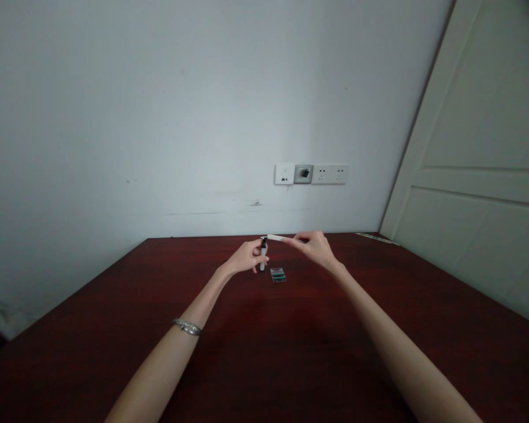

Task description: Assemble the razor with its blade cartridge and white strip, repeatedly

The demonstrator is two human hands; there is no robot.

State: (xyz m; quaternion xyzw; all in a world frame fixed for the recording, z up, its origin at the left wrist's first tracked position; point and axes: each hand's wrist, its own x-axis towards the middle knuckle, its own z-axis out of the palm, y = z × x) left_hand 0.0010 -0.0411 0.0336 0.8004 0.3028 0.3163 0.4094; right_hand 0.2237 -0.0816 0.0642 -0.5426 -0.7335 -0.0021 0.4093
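My left hand (247, 257) is closed around a small upright tool (263, 258) with a pale grey handle and a black top; its exact kind is too small to make out. From the right, my right hand (312, 245) pinches a flat, cream-white strip (277, 238). The strip's far end meets or nearly meets the tool's black top; whether they touch I cannot tell. Just below the hands, a small clear flat case (278, 275) with a green band lies on the dark red table (264, 352).
A white wall with a row of sockets (329, 174) rises behind the table. At the back right edge lies a thin pale strip (377, 238). A panelled white door (480, 176) stands on the right. A silver bracelet (187, 327) circles my left forearm.
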